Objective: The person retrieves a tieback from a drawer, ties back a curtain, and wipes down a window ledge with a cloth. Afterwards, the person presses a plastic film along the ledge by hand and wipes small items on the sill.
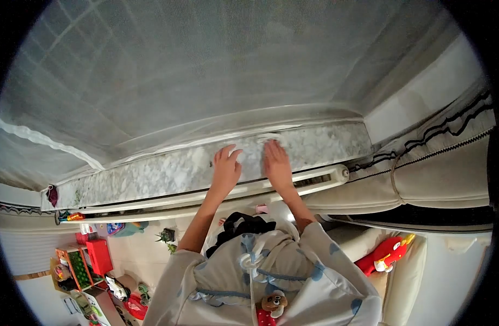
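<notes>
My left hand rests on a grey-and-white marble window sill, its thumb held apart from the curved fingers. A small pale patch shows beside its thumb; I cannot make out what it is. To its right, my right hand lies palm down on the same marble with the fingers stretched away from me. Just beyond those fingertips is a flat white thing, at the foot of a sheer grey curtain. Whether the fingertips touch it cannot be seen clearly.
A white radiator runs below the sill's front edge. A tied-back beige curtain hangs at right, above a red plush toy on a sofa. Dark cloth lies at the sill's left end. Red boxes and a potted plant stand below.
</notes>
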Tool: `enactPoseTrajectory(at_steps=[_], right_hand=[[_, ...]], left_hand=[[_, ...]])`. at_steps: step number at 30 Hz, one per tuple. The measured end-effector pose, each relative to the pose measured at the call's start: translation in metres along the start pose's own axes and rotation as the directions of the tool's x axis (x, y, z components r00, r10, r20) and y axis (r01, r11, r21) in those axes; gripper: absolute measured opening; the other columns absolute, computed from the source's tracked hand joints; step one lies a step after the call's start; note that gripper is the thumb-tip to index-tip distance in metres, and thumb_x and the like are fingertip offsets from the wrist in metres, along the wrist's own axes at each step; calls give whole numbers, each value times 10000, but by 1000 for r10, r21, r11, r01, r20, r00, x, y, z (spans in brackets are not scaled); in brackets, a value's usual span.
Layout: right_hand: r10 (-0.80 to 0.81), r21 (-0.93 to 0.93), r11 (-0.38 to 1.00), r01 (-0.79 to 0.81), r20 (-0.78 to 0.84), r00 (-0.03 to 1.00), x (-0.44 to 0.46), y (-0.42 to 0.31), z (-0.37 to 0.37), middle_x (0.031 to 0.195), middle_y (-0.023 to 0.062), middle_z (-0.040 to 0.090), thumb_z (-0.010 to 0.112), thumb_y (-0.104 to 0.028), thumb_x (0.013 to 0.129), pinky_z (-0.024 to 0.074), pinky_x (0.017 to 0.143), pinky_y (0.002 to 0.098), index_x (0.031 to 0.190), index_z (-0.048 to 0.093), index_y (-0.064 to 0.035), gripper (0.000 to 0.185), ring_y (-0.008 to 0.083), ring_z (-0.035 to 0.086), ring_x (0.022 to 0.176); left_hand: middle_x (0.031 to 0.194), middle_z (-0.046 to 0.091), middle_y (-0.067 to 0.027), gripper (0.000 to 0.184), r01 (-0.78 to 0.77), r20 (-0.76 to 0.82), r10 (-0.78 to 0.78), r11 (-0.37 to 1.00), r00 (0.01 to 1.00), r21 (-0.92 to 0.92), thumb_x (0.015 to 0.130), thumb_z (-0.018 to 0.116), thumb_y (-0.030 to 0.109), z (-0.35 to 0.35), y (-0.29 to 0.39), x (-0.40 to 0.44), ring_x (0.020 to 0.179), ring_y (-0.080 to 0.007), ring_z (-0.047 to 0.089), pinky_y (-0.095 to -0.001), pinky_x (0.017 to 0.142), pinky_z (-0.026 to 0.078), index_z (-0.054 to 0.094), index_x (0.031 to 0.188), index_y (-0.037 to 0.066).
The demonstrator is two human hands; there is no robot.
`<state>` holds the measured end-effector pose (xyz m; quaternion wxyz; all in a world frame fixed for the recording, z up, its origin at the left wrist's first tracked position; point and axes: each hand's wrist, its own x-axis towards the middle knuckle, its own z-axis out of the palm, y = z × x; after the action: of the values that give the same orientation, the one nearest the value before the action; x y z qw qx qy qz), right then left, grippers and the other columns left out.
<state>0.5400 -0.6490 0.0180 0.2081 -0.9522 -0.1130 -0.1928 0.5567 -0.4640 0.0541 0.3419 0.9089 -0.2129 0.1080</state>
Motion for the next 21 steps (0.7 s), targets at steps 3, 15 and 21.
enactPoseTrajectory(at_steps=[3, 15, 21], right_hand=[[165, -254, 949, -188, -109, 980, -17, 39, -18, 1270, 143, 399, 480, -129, 805, 280, 983, 426, 1210, 426, -33, 420, 325, 350, 1195], [162, -34, 986, -162, -19, 987, 3, -9, 23, 1297, 220, 353, 437, -116, 794, 212, 1029, 430, 1203, 406, 58, 446, 338, 303, 1234], [-98, 157, 984, 87, 63, 993, 2, -69, 24, 1257, 210, 404, 476, -93, 772, 282, 996, 427, 1186, 438, 42, 438, 343, 336, 1209]], left_hand=[[1109, 484, -104, 315, 51, 55, -44, 989, 998, -138, 683, 489, -24, -9, 8, -8, 1014, -319, 442, -424, 870, 356, 562, 976, 68], [958, 556, -117, 259, 104, -36, -122, 943, 992, -316, 684, 457, -77, -14, 14, -29, 908, -306, 493, -380, 794, 398, 580, 887, 26], [959, 548, -110, 268, 54, -66, -72, 969, 995, -241, 666, 472, -84, -16, 15, -29, 901, -302, 491, -382, 814, 385, 576, 882, 33]])
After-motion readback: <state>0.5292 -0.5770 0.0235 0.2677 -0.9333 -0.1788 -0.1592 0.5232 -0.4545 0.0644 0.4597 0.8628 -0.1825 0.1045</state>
